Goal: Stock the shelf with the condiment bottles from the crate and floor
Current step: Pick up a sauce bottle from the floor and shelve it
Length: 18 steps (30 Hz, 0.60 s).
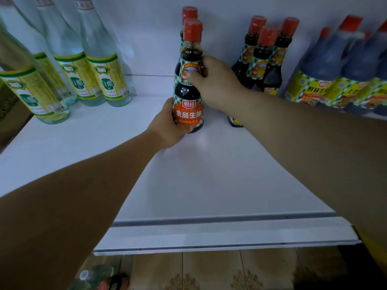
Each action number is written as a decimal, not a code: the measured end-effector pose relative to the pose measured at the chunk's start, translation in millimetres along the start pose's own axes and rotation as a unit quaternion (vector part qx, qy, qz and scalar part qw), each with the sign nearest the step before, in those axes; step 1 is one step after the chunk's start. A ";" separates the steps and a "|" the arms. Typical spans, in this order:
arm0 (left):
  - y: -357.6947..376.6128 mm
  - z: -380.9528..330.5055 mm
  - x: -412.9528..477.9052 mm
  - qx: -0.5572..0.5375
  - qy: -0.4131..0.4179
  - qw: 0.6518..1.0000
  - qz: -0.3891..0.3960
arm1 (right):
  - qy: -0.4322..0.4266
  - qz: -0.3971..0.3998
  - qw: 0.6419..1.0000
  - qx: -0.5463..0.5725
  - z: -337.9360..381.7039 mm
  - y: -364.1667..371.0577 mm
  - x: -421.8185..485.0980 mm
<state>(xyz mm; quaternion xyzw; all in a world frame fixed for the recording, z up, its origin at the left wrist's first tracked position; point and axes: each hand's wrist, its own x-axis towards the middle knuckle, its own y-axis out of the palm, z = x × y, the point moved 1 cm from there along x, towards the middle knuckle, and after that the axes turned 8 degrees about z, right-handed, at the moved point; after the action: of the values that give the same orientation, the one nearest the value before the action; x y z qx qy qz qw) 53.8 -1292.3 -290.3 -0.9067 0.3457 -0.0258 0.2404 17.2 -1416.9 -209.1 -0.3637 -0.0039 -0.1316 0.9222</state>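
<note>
Two hands on one soy sauce bottle (188,105).
The left hand (167,124) wraps its base, the right hand (213,82) clasps its neck, toward the back edge of the shelf (209,174).

Premises: retail shop, grocery section. White display shelf (209,185) with a grey label rail (209,219) along its near edge. Stock grouped by product, printed labels facing out: clear white vinegar bottles (98,65) far left, red-capped soy sauce bottles (262,59) centre and right, large dark soy sauce jugs (326,65) far right. Tiled floor (209,271) below, with floor bottles (94,277) at near left.
</note>
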 end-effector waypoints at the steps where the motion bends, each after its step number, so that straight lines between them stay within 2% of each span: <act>1: 0.1 -0.6 1.6 0.000 0.000 1.000 0.000 | 0.002 -0.002 1.000 0.000 -0.7 0.4 1.4; 8: 2.5 -5.2 6.6 -0.021 -0.007 1.000 -0.001 | 0.009 -0.011 1.000 0.012 -1.7 2.1 5.9; 12: -0.6 -8.5 1.8 -0.058 -0.025 0.998 0.026 | 0.026 -0.007 0.999 0.028 0.5 7.2 -3.7; 15: -7.7 -10.9 -10.9 -0.005 -0.057 0.998 0.023 | 0.041 0.010 0.998 0.041 4.1 9.2 -22.5; 18: -15.7 -13.6 -32.1 0.021 -0.050 0.998 0.023 | 0.053 0.014 0.998 0.038 13.3 7.3 -51.8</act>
<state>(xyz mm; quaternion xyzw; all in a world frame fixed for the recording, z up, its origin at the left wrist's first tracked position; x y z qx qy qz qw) 36.1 -1267.3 -267.3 -0.8931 0.3538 0.0175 0.2772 -29.8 -1390.4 -209.6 -0.3213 0.0448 -0.1378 0.9358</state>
